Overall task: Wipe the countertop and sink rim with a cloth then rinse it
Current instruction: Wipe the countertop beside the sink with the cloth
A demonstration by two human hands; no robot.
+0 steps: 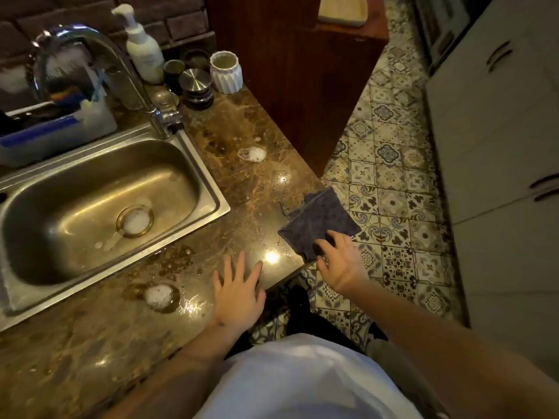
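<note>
left hand: we see the left hand [239, 294] spread flat, fingers straight and apart, lying on the counter [242, 189] near its front edge. It holds nothing.
right hand: the right hand [338, 261] reaches to the near corner of the cloth [320, 220]; fingertips lie on it, thumb below at the edge. We read it as the start of a pinch, but a closed grip does not show.
cloth: dark grey, folded, flat on the counter's right corner, partly overhanging the edge above the tiled floor [393, 182].
done so far: nothing wiped, as far as we can judge. One foam patch [252, 154] sits on the counter right of the sink [99, 207], another foam patch [158, 296] in front of it, with water drops scattered between.
sink rim: the sink rim [222, 204] looks wet near the front; we cannot tell whether it is soiled.
drain: suds lie over the drain [135, 221].
left to do: pick up the cloth, wipe both foam patches and the rim, then rinse under the tap [90, 43].
stage: we put it at the very start, cloth pickup.
</note>
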